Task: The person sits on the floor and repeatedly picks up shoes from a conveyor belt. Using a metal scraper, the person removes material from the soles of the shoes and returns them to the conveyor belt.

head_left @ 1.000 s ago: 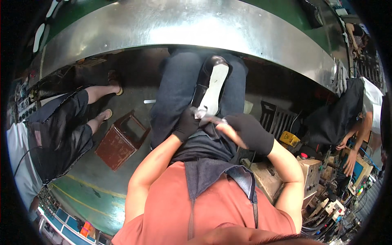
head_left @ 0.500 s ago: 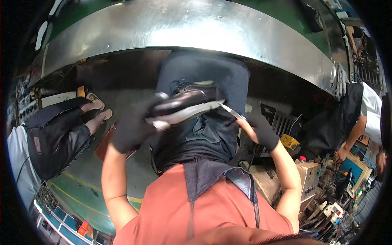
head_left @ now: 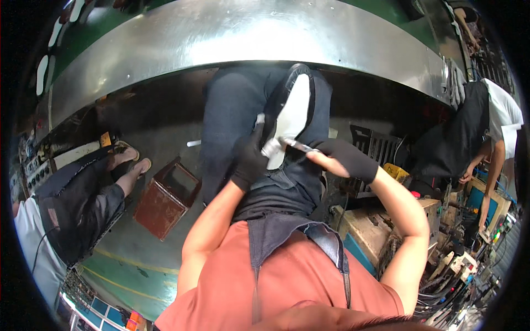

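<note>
A black shoe (head_left: 298, 107) lies across my lap with its pale sole turned up and its toe pointing away from me. My left hand (head_left: 251, 157), in a black glove with whitish coverings on the fingertips, is closed around the heel end at its left side. In my right hand (head_left: 337, 160), also black-gloved with bare fingertips, I grip a slim knife-like metal tool (head_left: 297, 144). The tool's far end meets the sole near the heel, next to my left fingertips. The shoe's upper is mostly hidden beneath the sole.
A metal-edged bench (head_left: 265, 41) curves across the front. On the floor at left stands a brown box-like stool (head_left: 165, 198). A co-worker (head_left: 72, 204) sits at left, and another person (head_left: 469, 127) works at right near machinery (head_left: 386, 234).
The shoe has turned from lying sideways to toe-forward, sole up. My left hand has moved right and toward me, and the tool in my right hand has shifted left onto the heel area.
</note>
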A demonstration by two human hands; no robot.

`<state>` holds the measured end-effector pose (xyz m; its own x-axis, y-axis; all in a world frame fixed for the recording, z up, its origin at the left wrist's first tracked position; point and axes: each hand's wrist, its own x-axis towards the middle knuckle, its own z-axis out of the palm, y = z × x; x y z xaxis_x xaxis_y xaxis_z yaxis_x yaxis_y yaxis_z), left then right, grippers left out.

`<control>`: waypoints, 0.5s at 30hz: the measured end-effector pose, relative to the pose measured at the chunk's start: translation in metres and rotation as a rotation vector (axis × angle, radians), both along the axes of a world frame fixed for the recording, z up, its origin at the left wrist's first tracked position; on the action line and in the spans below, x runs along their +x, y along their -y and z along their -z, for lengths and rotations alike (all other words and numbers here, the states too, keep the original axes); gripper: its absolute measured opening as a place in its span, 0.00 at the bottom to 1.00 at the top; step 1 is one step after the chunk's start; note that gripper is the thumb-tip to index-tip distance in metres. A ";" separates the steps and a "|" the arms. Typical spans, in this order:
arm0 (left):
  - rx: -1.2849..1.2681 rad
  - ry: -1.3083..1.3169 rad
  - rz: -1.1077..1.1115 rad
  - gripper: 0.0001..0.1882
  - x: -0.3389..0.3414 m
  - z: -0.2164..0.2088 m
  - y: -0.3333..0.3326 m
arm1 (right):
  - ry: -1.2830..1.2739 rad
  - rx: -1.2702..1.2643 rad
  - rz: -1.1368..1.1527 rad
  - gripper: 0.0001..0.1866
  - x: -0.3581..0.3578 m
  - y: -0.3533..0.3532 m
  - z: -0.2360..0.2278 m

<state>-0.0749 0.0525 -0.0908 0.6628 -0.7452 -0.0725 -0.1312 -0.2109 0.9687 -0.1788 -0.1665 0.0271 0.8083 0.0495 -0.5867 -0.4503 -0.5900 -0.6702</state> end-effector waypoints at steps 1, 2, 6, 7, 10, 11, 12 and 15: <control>-0.044 0.099 0.008 0.37 -0.007 -0.006 0.004 | 0.093 -0.089 -0.114 0.21 0.010 -0.005 0.001; -0.032 0.059 -0.015 0.39 -0.014 -0.004 0.000 | 0.080 -0.311 -0.219 0.22 0.027 -0.022 -0.019; 0.002 0.232 -0.083 0.35 -0.011 0.029 -0.004 | 0.309 -0.602 -0.407 0.23 0.035 -0.020 0.015; -0.120 -0.143 -0.158 0.35 -0.007 0.023 0.004 | 0.564 -0.652 -0.501 0.23 0.029 0.003 0.047; -0.388 -0.942 -0.361 0.33 0.016 0.000 0.034 | 0.596 -0.558 -0.515 0.24 0.041 0.015 0.050; -0.433 -1.002 -0.393 0.33 0.018 0.001 0.038 | 0.591 -0.523 -0.497 0.24 0.040 0.014 0.049; -0.414 -0.764 -0.367 0.32 0.014 0.013 0.036 | 0.524 -0.469 -0.486 0.26 0.042 0.016 0.046; -0.130 0.248 -0.285 0.32 0.018 0.033 0.031 | -0.244 -0.024 -0.348 0.26 0.066 0.025 0.018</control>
